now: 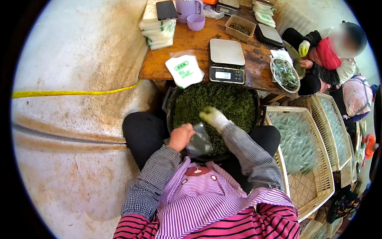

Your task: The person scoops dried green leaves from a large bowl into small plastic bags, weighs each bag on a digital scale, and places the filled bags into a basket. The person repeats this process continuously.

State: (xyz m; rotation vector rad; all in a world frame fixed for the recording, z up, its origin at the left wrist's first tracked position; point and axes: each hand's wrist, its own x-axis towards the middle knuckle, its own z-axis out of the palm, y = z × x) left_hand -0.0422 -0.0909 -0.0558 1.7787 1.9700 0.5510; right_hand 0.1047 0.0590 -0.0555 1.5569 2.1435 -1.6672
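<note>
A large dark tub (257, 103) full of small green plant sprigs (232, 95) stands between my knees. My bare left hand (181, 136) grips a clear plastic bag (200, 142) by its edge, over the near left part of the tub. Above the middle of the sprigs is my right hand (213, 117), in a white and yellow glove. Its fingers are curled and blurred, so whether they pinch any sprigs is hard to see. Beyond the tub, a digital scale (226, 59) with a lit display and bare pan sits on the wooden table (191, 38).
White printed bags (185, 71) overhang the table's front edge. Stacked bags (158, 33) bear a phone (166, 10) beside a purple cup (196, 22). A plastic box (240, 28) and a basket of leaves (285, 74) lie right. Crates (323, 179) with filled bags flank me; a co-worker (325, 56) sits beyond.
</note>
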